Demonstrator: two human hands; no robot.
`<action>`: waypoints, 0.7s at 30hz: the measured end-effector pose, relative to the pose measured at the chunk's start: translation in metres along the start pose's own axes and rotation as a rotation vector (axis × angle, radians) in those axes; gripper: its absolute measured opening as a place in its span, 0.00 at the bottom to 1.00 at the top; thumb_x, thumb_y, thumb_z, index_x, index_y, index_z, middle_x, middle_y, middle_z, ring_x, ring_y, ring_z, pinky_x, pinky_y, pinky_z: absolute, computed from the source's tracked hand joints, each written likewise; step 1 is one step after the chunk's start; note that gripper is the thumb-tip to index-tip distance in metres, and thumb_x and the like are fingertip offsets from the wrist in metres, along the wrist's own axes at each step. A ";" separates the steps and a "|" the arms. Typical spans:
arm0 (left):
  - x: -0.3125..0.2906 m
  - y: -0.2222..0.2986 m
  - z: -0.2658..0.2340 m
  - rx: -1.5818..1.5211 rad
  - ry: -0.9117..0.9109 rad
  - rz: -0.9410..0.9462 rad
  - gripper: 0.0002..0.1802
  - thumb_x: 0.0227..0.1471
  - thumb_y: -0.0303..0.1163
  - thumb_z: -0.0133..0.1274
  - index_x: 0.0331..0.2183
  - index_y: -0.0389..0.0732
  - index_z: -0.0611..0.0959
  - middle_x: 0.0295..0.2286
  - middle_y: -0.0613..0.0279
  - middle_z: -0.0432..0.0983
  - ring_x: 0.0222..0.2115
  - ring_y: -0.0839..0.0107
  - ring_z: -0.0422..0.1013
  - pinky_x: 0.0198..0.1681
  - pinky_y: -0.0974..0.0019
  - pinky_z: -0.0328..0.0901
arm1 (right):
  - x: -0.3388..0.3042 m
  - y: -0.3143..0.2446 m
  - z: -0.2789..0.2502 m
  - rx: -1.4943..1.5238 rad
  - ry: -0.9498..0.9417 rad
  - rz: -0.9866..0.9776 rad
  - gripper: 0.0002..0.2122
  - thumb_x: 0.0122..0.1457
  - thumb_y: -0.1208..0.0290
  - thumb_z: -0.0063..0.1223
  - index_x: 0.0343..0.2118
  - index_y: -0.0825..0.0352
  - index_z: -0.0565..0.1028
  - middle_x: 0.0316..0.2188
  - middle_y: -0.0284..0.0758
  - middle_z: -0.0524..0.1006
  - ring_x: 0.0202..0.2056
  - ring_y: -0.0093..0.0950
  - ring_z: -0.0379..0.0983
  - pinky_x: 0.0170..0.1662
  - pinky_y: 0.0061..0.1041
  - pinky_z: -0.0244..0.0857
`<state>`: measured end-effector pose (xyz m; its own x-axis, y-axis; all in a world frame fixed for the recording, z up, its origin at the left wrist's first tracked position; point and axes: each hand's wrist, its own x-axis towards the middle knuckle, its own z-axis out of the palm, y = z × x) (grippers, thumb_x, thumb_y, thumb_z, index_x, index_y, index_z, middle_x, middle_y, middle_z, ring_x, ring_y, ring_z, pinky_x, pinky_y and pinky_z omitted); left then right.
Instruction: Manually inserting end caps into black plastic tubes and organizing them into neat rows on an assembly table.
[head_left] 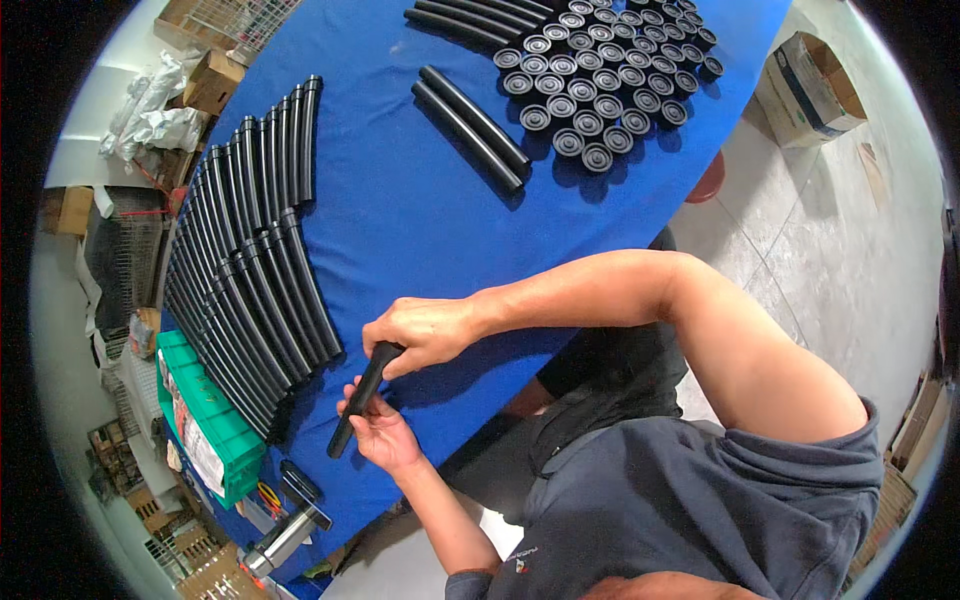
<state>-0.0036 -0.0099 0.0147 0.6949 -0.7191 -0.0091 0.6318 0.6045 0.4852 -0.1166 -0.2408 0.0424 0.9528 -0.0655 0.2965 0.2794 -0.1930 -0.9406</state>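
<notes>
Both hands are on one black tube (pixel 346 432), held at a slant above the blue cloth near the table's front edge. My left hand (pixel 388 437) has its fingers and thumb closed around the tube's middle. Around the upper end my right hand (pixel 425 332) is closed, its fingers hiding that end. A stack of black tubes with collared ends (pixel 265 290) lies just beyond the hands, to the left. Two loose black tubes (pixel 470 128) rest side by side farther up the cloth.
Many round black caps (pixel 597 157) stand grouped at the far right, beside more black tubes (pixel 470 20). At the lower left are a green crate (pixel 233 455) and a silver cylindrical tool with a black head (pixel 285 535). A cardboard box (pixel 800 95) sits on the floor.
</notes>
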 end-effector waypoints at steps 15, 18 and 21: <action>-0.002 -0.001 0.000 -0.010 -0.075 -0.040 0.16 0.57 0.23 0.50 0.48 0.30 0.75 0.54 0.43 0.66 0.58 0.51 0.59 0.64 0.51 0.55 | -0.006 0.001 0.007 -0.231 0.067 -0.281 0.13 0.53 0.67 0.57 0.38 0.67 0.70 0.28 0.44 0.73 0.33 0.45 0.73 0.33 0.41 0.67; 0.000 -0.004 0.001 0.032 -0.088 -0.040 0.16 0.57 0.23 0.50 0.47 0.31 0.75 0.54 0.43 0.66 0.59 0.51 0.59 0.65 0.50 0.54 | -0.003 -0.001 -0.002 -0.074 -0.071 -0.021 0.14 0.52 0.65 0.57 0.37 0.68 0.72 0.28 0.45 0.75 0.33 0.43 0.74 0.34 0.40 0.68; 0.000 -0.005 0.002 0.078 -0.089 -0.031 0.16 0.57 0.24 0.50 0.47 0.31 0.75 0.54 0.43 0.66 0.58 0.51 0.59 0.65 0.50 0.54 | -0.002 -0.015 -0.009 -0.013 -0.142 0.171 0.14 0.51 0.66 0.58 0.37 0.69 0.74 0.29 0.46 0.76 0.34 0.43 0.75 0.36 0.39 0.68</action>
<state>-0.0079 -0.0137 0.0140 0.6399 -0.7668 0.0510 0.6214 0.5553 0.5526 -0.1240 -0.2471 0.0570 0.9936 0.0399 0.1056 0.1115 -0.2031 -0.9728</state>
